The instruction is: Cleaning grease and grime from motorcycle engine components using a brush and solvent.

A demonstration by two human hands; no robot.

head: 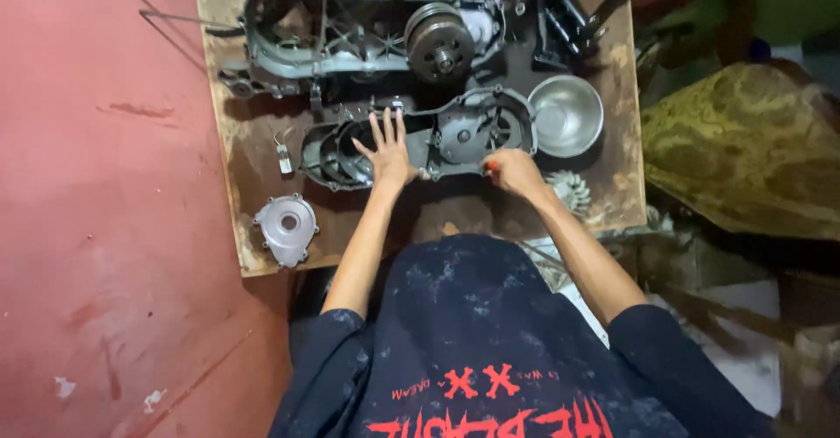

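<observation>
The dark engine cover (420,140) lies flat on the wooden bench (245,149), apart from the big engine case (367,27) behind it. The left hand (387,151) presses on it, fingers spread; the right hand (514,172) grips its near edge, fingers curled. It looks off the engine, not yet put back

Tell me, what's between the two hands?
In the head view, the dark engine cover spans between the left hand and right hand.
</observation>
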